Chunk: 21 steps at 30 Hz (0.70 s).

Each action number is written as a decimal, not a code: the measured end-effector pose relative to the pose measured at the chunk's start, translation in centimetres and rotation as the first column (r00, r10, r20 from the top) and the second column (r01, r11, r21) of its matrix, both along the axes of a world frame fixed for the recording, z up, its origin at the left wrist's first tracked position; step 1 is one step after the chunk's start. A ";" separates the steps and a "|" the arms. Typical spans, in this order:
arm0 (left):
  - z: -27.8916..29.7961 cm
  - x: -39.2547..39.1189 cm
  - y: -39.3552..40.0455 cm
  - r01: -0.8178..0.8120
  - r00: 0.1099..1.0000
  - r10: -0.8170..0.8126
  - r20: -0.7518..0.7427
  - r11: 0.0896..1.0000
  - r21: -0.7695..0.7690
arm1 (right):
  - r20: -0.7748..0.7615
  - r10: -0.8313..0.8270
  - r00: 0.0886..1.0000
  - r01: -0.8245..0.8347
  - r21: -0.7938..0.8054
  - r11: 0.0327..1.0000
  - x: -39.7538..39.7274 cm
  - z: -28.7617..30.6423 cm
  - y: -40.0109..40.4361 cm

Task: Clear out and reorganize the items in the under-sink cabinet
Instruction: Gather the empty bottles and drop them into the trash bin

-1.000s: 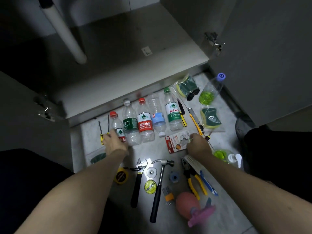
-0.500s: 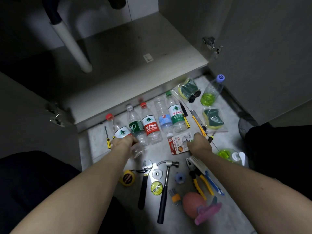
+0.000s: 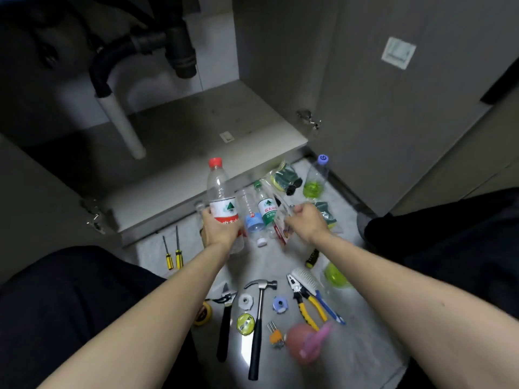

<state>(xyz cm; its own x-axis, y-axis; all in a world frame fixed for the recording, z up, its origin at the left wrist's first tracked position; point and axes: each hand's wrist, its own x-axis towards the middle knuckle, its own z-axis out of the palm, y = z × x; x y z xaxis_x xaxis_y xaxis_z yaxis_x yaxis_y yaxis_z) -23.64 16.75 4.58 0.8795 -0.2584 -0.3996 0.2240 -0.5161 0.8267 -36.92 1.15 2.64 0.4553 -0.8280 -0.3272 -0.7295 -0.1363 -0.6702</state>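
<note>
the left hand [image 3: 220, 228] is wrapped around a red-capped water bottle [image 3: 220, 192], held upright off the floor; a second bottle seems pressed behind it at 9 o'clock of the hand, though it is mostly hidden. the right hand [image 3: 306, 223] is closed on a clear plastic packet with a red-and-white card [image 3: 280, 220], tilted and lifted. between the hands, on the floor [image 3: 365, 346], lie a green-capped bottle [image 3: 265, 206] and a blue-labelled bottle [image 3: 251, 214], touching each other. at 12 o'clock the open under-sink cabinet [image 3: 196, 130] shows a bare shelf, with a white drain pipe [image 3: 123, 127] at 11 o'clock. at 1 o'clock of the right hand sit a bagged sponge [image 3: 283, 175] and a purple-capped bottle of green liquid [image 3: 316, 178]. at 8 o'clock of the left hand lie two yellow-handled screwdrivers [image 3: 172, 254] side by side. toward 6 o'clock lie a hammer [image 3: 259, 318], a black-handled wrench [image 3: 224, 324], yellow-handled pliers [image 3: 307, 301] beside a white brush [image 3: 304, 277], and a blurred pink object [image 3: 304, 343].
</note>
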 end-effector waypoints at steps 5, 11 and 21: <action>6.1 -2.6 -1.2 0.041 0.999 -0.044 -0.001 0.938 -0.345 | 0.320 -0.012 0.947 0.051 -0.113 0.992 0.9 11.0 -1.4; 16.2 -4.0 -4.7 0.078 0.984 -0.155 -0.090 0.823 -0.563 | 0.581 0.022 0.813 0.138 -0.229 0.964 -1.6 24.4 -3.4; 28.2 -14.7 -8.4 0.420 0.854 -0.519 0.040 0.643 -0.640 | 0.763 -0.082 0.641 0.304 -0.154 0.940 -19.5 30.7 -3.6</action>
<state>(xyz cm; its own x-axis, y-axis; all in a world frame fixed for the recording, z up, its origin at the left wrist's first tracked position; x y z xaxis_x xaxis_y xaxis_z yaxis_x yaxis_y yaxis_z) -38.31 8.32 32.77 0.5199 -0.8475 -0.1066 0.2277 0.0172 0.9736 -56.45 -2.47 33.37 0.2711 -0.9241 0.2693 -0.0366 -0.2895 -0.9565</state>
